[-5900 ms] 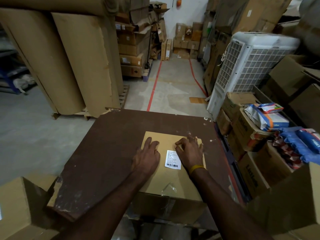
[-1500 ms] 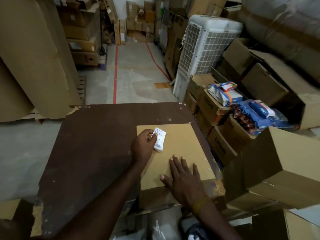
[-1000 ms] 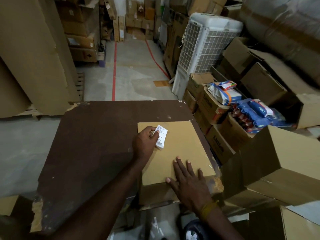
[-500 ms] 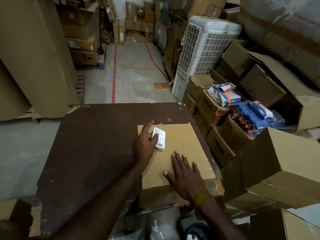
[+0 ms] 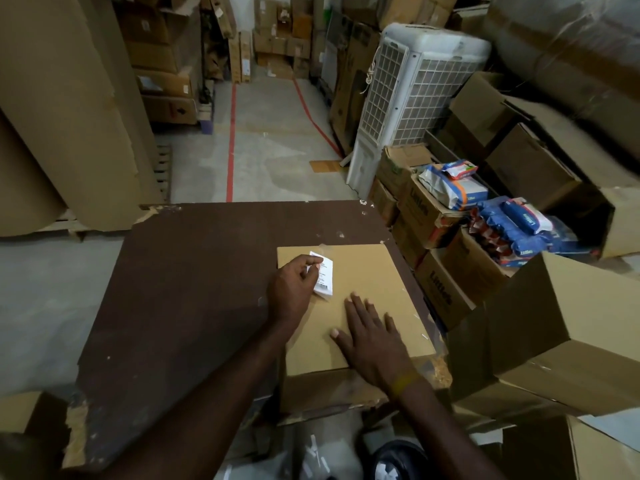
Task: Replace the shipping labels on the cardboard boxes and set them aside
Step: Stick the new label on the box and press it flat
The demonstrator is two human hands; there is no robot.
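Note:
A flat brown cardboard box (image 5: 374,282) lies on the right part of the dark brown table (image 5: 194,289). My left hand (image 5: 292,289) pinches a small white shipping label (image 5: 323,280) with a barcode, held over the box's far left area; whether the label is stuck down I cannot tell. My right hand (image 5: 372,341) rests flat, fingers spread, on the near part of the box top. A yellow band is on my right wrist.
Open cartons with blue and white packets (image 5: 519,226) crowd the table's right side. A large cardboard box (image 5: 561,334) stands at the near right. A white air cooler (image 5: 412,95) stands behind them. Big cardboard rolls (image 5: 69,109) stand at the left. White scraps litter the floor below.
Earlier the label lay stuck in the box's middle between both hands. Now my left hand holds it near the box's far left, index finger curled back onto it; my right hand stays flat.

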